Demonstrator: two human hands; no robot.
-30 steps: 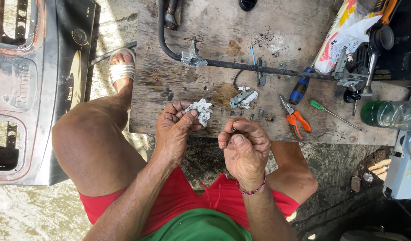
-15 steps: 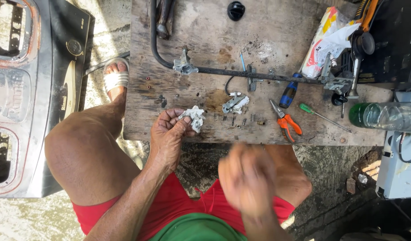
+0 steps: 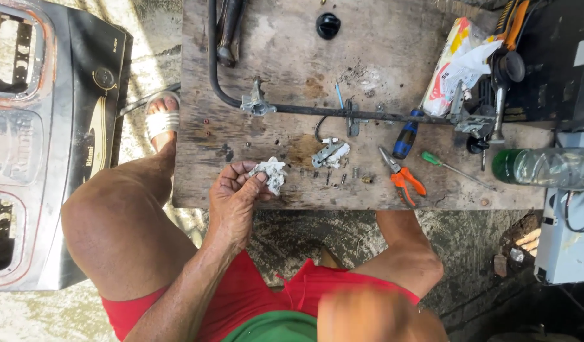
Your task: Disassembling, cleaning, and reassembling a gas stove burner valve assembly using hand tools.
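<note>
— What's in the left hand?
— A small white metal part, pinched in the fingers right over the near edge of the table.
— And the right hand?
— Low by the lap, blurred; can't tell if it grips anything. Looks mid-disassembly. I'd guess it needs the orange pliers or those tiny screws.

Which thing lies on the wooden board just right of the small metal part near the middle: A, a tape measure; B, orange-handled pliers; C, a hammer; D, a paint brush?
B: the orange-handled pliers lie on the wooden board just right of the small metal part, while the left hand holds a whitish metal piece in its fingers.
</note>
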